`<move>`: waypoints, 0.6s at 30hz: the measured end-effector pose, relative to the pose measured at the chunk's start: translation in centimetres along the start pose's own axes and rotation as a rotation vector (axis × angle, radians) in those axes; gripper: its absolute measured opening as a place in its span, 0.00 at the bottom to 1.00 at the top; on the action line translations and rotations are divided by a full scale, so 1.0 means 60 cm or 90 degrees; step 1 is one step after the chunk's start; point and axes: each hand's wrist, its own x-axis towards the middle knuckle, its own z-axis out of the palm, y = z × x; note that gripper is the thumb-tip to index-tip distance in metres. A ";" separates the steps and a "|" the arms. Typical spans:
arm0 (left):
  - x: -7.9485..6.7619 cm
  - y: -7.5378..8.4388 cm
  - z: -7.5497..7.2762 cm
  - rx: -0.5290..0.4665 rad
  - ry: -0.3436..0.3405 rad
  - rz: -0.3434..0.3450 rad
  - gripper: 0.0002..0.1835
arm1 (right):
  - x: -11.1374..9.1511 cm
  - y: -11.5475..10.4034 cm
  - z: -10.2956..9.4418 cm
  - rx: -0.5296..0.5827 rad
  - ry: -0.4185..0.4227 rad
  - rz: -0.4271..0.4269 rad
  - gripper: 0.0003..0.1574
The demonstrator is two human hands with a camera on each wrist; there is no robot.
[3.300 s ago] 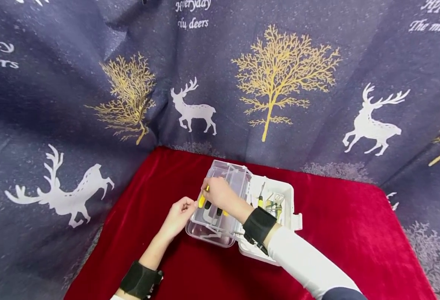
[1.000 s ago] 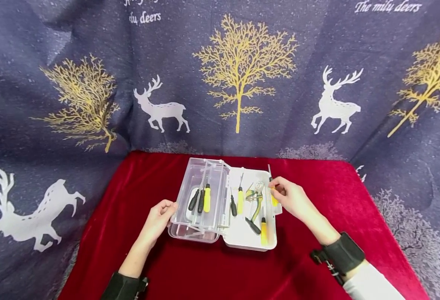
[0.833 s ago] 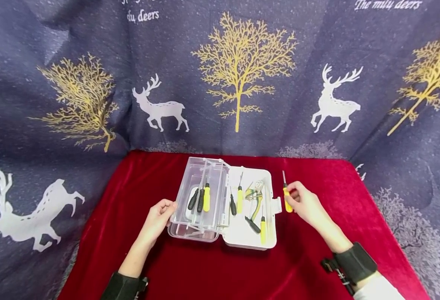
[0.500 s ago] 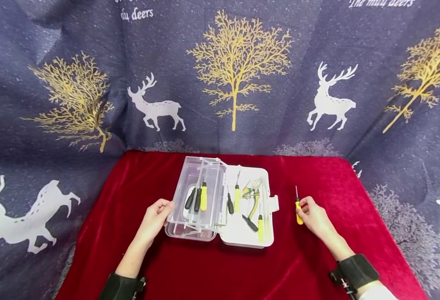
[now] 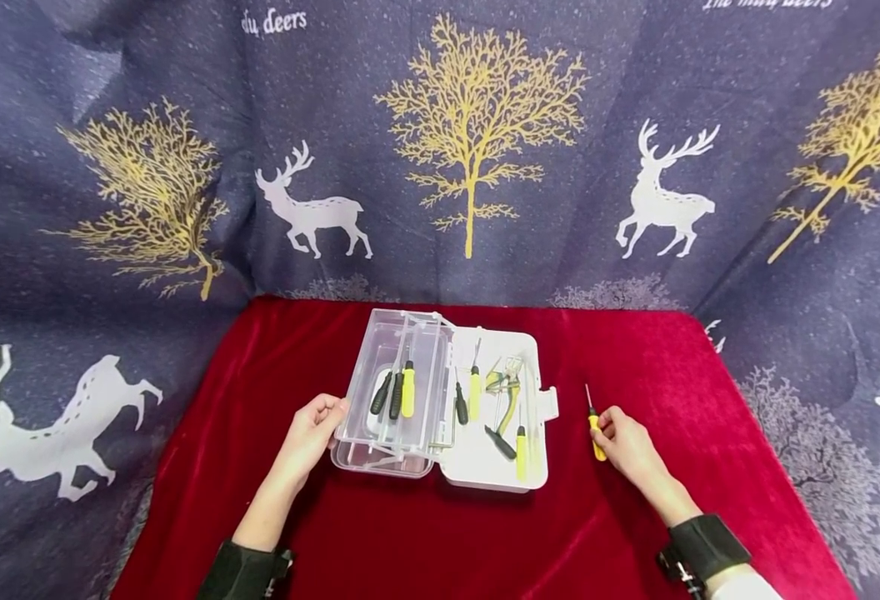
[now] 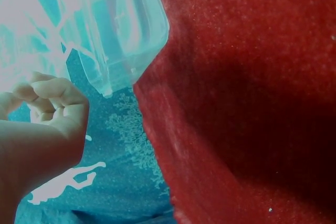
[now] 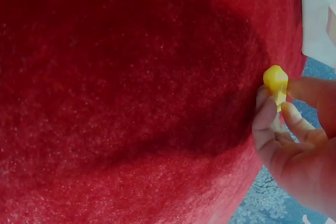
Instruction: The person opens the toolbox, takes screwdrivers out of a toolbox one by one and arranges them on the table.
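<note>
My right hand point(image 5: 630, 446) pinches a yellow-and-black screwdriver point(image 5: 593, 421) over the red cloth, right of the toolbox; its metal shaft points away from me. In the right wrist view, the yellow handle end point(image 7: 275, 80) shows between thumb and fingers. My left hand point(image 5: 307, 437), with curled fingers, pinches the near-left edge of the toolbox's clear tray point(image 5: 371, 354). That tray, over the opened clear lid point(image 5: 383, 462), holds two black-handled screwdrivers point(image 5: 396, 396) and a yellow one point(image 5: 408, 392). The grip itself is hidden in the left wrist view.
The white toolbox base point(image 5: 477, 468) holds pliers point(image 5: 513, 408) with yellow-green handles, a black-handled tool point(image 5: 501, 443) and several screwdrivers. Its latch point(image 5: 549, 404) sticks out on the right. A dark printed curtain point(image 5: 530, 275) hangs behind the red cloth point(image 5: 410, 542).
My right hand has carried the screwdriver from the toolbox rightward and toward me onto the red cloth's area. My left hand has kept its place at the tray edge for the last second.
</note>
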 end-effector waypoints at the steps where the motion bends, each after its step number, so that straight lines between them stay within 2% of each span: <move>1: 0.000 0.000 0.000 0.001 0.000 0.000 0.14 | 0.000 0.000 0.000 -0.001 0.000 0.003 0.11; 11: 0.002 0.001 -0.001 -0.010 0.000 -0.001 0.15 | -0.002 -0.008 -0.007 0.004 -0.022 0.024 0.10; 18: 0.003 -0.002 -0.003 -0.006 -0.001 0.003 0.14 | 0.005 -0.020 -0.023 -0.015 0.010 0.033 0.08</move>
